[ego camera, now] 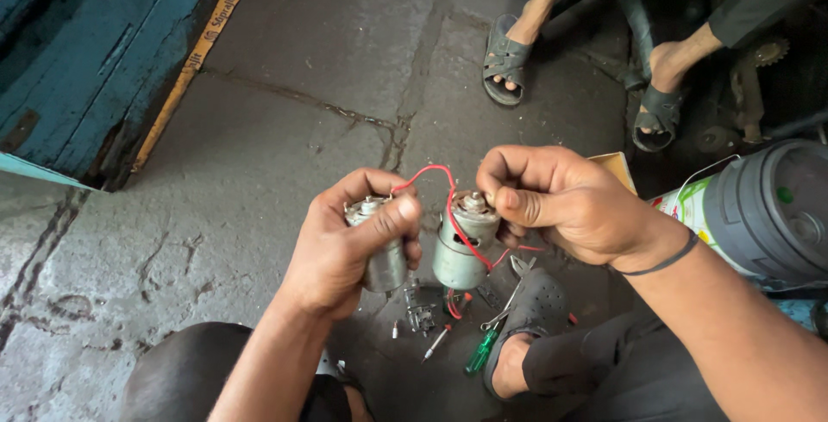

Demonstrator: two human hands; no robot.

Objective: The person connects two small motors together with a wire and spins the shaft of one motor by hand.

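I see my left hand (345, 241) clasped round one small motor (379, 249); my right hand (561, 202) pinches the red wire (453, 215) on the other motor (461, 245) — joined by it already; screwdriver (481, 353) idle on the floor (328, 59).

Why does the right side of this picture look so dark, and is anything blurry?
Head view: soft, even daylight on the stone floor, no hard shadows; the upper right corner falls into shade. Both hands, left and right, and the two small motors look sharp; the grey drum at the edge looks stretched by the wide lens.
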